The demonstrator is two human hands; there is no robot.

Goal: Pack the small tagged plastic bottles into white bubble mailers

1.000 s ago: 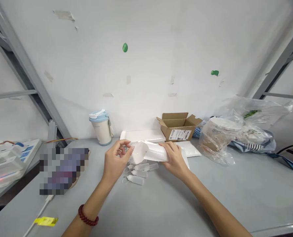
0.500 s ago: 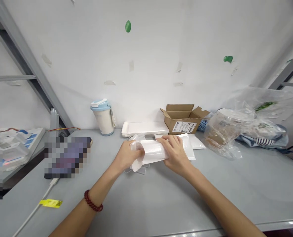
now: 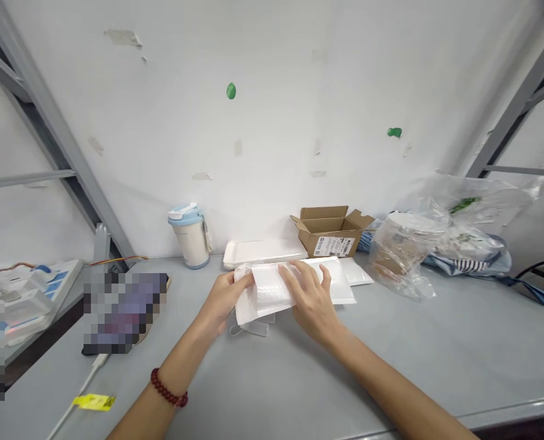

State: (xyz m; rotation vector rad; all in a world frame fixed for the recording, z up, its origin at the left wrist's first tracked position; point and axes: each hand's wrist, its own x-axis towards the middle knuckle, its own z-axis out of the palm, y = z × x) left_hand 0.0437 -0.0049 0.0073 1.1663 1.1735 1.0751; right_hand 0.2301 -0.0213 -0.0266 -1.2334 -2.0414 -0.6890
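Note:
A white bubble mailer (image 3: 272, 286) is tilted above the table, its near end folded or open at the left. My left hand (image 3: 221, 299) pinches that left end between thumb and fingers. Across the mailer's upper face lies my right hand (image 3: 313, 302), its fingers spread over the bubbly surface. Beneath the mailer, small clear plastic pieces (image 3: 256, 329) rest on the table, partly hidden. Behind it is a stack of white mailers (image 3: 265, 249). Another white mailer (image 3: 359, 272) sticks out to the right.
An open cardboard box (image 3: 331, 235) with a label stands at the back. Left of the stack is a blue-lidded cup (image 3: 189, 238). A blurred phone-like device (image 3: 129, 315) with a cable lies on the grey table (image 3: 272, 391). Plastic-wrapped items (image 3: 404, 256) sit on the right.
The mailer's left end has flattened out, and the left thumb now lies on its edge. My right fingers have spread over it. The camera view has tipped upward.

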